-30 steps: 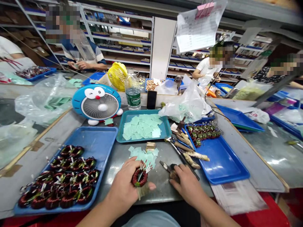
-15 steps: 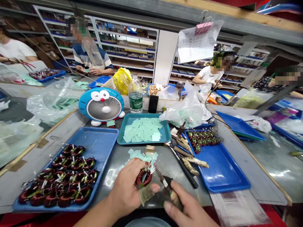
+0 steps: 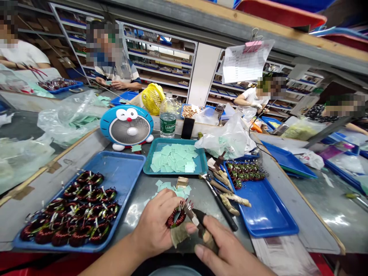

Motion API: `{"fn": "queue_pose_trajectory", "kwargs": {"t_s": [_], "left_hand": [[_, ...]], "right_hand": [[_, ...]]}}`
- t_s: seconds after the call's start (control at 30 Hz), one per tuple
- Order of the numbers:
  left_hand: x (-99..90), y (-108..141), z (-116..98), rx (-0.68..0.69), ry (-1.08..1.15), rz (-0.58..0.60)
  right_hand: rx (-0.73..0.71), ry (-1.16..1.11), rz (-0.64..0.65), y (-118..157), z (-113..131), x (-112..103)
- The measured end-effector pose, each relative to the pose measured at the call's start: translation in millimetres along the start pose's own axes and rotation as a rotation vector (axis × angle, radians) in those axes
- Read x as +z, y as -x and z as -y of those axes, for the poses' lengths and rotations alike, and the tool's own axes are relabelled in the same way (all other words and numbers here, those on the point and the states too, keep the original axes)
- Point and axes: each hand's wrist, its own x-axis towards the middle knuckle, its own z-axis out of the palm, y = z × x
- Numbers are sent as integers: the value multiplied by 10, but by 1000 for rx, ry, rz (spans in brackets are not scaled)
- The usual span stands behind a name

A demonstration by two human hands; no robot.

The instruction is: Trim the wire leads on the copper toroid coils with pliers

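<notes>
Blue tray [image 3: 120,165] on the left side of the metal table [image 3: 126,216], loaded with rows of copper coils [image 3: 77,218] with pale wire ends. Just right of that tray, left hand [image 3: 153,224] closed around a single copper coil [image 3: 176,218], held above the table, wire ends sticking up, tan strip [image 3: 178,234] hanging just below it. Green paper squares [image 3: 169,189] scattered just above that hand, beside a small wooden block [image 3: 182,182]. Farther up, teal tray [image 3: 202,165] piled with more green squares. Right hand [image 3: 227,251] closed, gripping a small blade [image 3: 188,211] with a dark handle, its tip right beside the coil's wire ends. Past it, long black-handled tool [image 3: 221,207] and wrapped tool handles [image 3: 231,203] on the table, then bright blue tray [image 3: 270,218] with a cluster of coils [image 3: 244,172] at its far end.
</notes>
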Motion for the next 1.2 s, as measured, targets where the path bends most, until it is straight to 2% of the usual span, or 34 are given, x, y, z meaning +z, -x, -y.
{"fn": "queue_pose_trajectory", "kwargs": {"t_s": [0.13,0.27,0.6,0.8,1.0,1.2], "left_hand": [[20,25,65,40,43,-76],[37,58,89,26,80,-101],[47,115,-38,-181,180,-164],[109,190,-75,-314,187,-201],[30,219,6,-325,171,-178],[17,240,-34,-505,372,-54]], "right_hand": [[-8,67,-66,-27,-44,59],[-12,134,-51,-45,-33,77],[-92,222,-203,-109,54,151],[-43,305,-295,-129,87,249],[3,267,-254,-112,77,179],[-8,209,-245,1,-56,126]]}}
